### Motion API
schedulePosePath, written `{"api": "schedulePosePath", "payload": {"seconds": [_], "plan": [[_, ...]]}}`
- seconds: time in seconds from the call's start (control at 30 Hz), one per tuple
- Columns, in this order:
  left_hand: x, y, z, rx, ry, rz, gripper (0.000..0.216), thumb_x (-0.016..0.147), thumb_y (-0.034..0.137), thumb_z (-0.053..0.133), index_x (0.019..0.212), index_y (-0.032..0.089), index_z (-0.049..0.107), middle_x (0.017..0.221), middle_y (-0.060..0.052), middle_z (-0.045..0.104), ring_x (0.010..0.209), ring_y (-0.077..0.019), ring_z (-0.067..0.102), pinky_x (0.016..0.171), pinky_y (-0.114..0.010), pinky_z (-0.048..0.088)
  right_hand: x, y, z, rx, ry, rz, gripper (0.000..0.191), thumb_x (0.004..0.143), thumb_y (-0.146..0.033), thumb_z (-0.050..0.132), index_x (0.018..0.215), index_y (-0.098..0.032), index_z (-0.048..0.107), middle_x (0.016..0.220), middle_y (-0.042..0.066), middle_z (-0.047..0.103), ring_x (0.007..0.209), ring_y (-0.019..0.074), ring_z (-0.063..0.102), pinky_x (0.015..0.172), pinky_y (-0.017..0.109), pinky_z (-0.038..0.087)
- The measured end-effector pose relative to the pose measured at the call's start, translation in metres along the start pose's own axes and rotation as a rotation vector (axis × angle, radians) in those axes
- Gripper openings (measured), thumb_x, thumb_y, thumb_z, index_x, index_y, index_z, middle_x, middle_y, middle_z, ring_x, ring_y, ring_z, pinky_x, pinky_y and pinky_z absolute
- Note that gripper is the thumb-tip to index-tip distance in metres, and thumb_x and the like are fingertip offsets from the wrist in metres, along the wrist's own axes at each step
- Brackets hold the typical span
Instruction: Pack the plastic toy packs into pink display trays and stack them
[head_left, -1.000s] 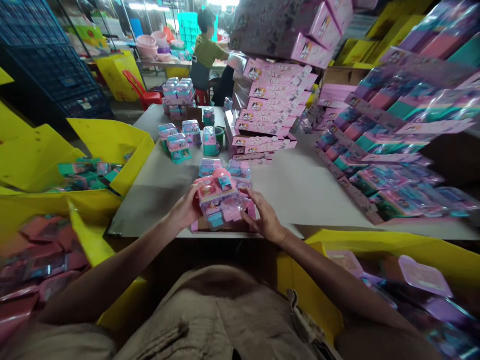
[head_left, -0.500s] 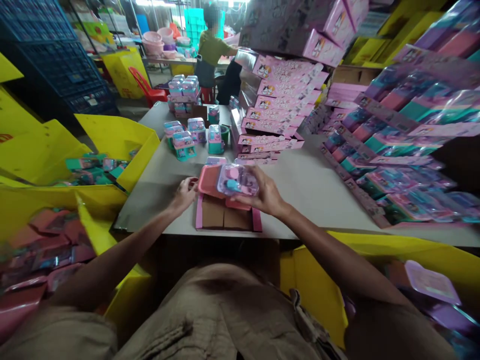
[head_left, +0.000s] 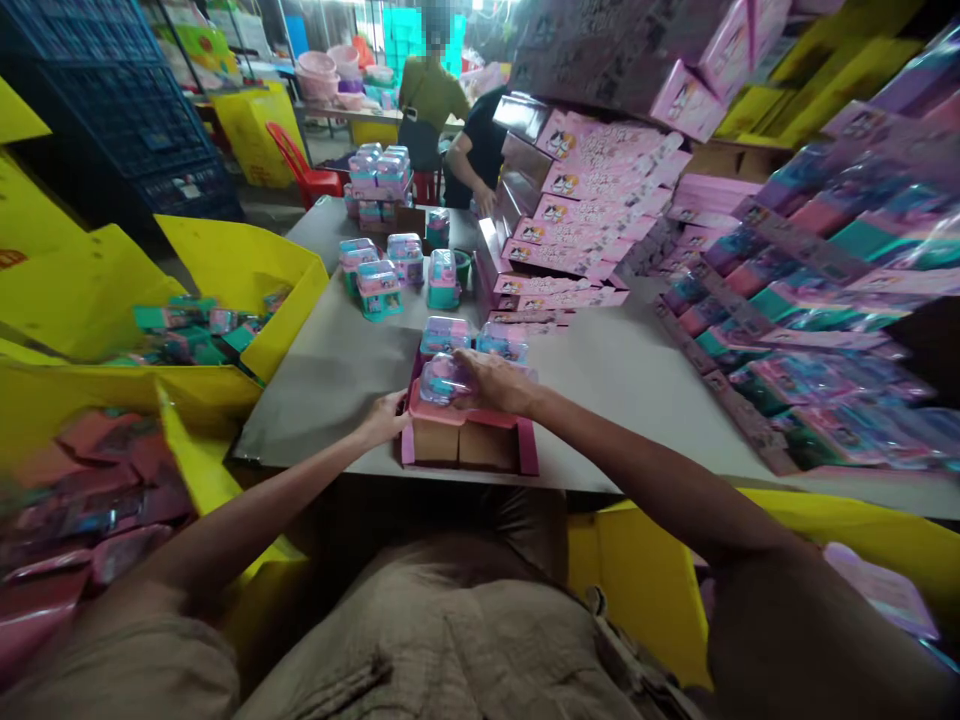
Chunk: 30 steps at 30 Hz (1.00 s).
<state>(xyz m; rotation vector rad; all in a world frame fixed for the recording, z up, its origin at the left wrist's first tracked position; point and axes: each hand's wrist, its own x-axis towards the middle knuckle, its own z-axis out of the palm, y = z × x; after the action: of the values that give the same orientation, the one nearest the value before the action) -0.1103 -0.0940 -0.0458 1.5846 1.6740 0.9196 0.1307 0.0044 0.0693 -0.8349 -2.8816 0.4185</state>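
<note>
A pink cardboard tray (head_left: 469,448) lies at the near edge of the grey table (head_left: 600,370). My right hand (head_left: 499,382) presses a clear-topped pink toy pack (head_left: 444,385) down onto the tray's far left part, fingers curled over it. My left hand (head_left: 384,418) rests against the tray's left side, fingers bent at its edge. Two more toy packs (head_left: 472,337) sit just behind the tray.
Small teal and pink toy packs (head_left: 390,265) stand farther up the table. Stacked pink boxes (head_left: 577,200) and rows of packed sets (head_left: 795,330) fill the right. Yellow bins (head_left: 225,270) sit left and below. Two people (head_left: 450,110) work at the far end.
My right hand brought the toy pack down from above the tray onto its far left part. My left hand shifted from the table to the tray's left side.
</note>
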Motion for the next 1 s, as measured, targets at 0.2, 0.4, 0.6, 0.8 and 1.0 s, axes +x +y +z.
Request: {"api": "schedulePosePath", "payload": {"seconds": [0.2, 0.4, 0.6, 0.8, 1.0], "plan": [[0.0, -0.007, 0.003, 0.1, -0.038, 0.096, 0.035, 0.083, 0.021, 0.057, 0.11, 0.013, 0.077, 0.09, -0.004, 0.074, 0.079, -0.018, 0.063, 0.077, -0.027, 0.051, 0.021, -0.016, -0.008, -0.087, -0.106, 0.072, 0.061, 0.087, -0.035, 0.086, 0.134, -0.011, 0.057, 0.132, 0.022, 0.068, 0.121, 0.0364, 0.068, 0.1, 0.044, 0.052], [0.006, 0.003, -0.025, 0.139, -0.085, 0.017, 0.069, 0.078, 0.033, 0.076, 0.143, 0.015, 0.062, 0.099, -0.005, 0.068, 0.077, -0.0192, 0.064, 0.079, -0.035, 0.057, 0.024, -0.021, -0.007, -0.145, -0.05, 0.01, 0.079, 0.084, -0.036, 0.091, 0.149, -0.016, 0.051, 0.144, 0.02, 0.059, 0.13, 0.0339, 0.061, 0.106, 0.046, 0.048], [0.034, 0.06, -0.054, 0.462, 0.063, 0.623, 0.108, 0.072, 0.051, 0.093, 0.163, 0.022, 0.042, 0.148, -0.017, 0.052, 0.138, -0.0372, 0.051, 0.122, -0.056, 0.04, -0.023, 0.015, -0.002, -0.363, 0.073, 0.074, 0.087, 0.084, -0.06, 0.084, 0.149, -0.012, 0.053, 0.14, 0.025, 0.06, 0.125, 0.0422, 0.055, 0.106, 0.057, 0.038], [0.059, 0.067, -0.036, 0.669, -0.175, 0.718, 0.071, 0.09, 0.048, 0.076, 0.156, 0.033, 0.053, 0.127, -0.012, 0.059, 0.117, -0.0338, 0.06, 0.105, -0.055, 0.054, -0.038, 0.055, 0.017, -0.378, 0.099, -0.066, 0.085, 0.088, -0.061, 0.078, 0.152, -0.013, 0.051, 0.145, 0.024, 0.058, 0.12, 0.0375, 0.055, 0.1, 0.047, 0.039], [0.053, 0.066, -0.034, 0.757, -0.13, 0.704, 0.064, 0.091, 0.045, 0.075, 0.151, 0.027, 0.06, 0.12, -0.014, 0.057, 0.106, -0.0334, 0.059, 0.096, -0.052, 0.057, -0.037, 0.069, 0.02, -0.367, 0.16, -0.176, 0.078, 0.093, -0.064, 0.069, 0.151, -0.014, 0.052, 0.137, 0.022, 0.06, 0.118, 0.0362, 0.054, 0.098, 0.047, 0.04]]}}
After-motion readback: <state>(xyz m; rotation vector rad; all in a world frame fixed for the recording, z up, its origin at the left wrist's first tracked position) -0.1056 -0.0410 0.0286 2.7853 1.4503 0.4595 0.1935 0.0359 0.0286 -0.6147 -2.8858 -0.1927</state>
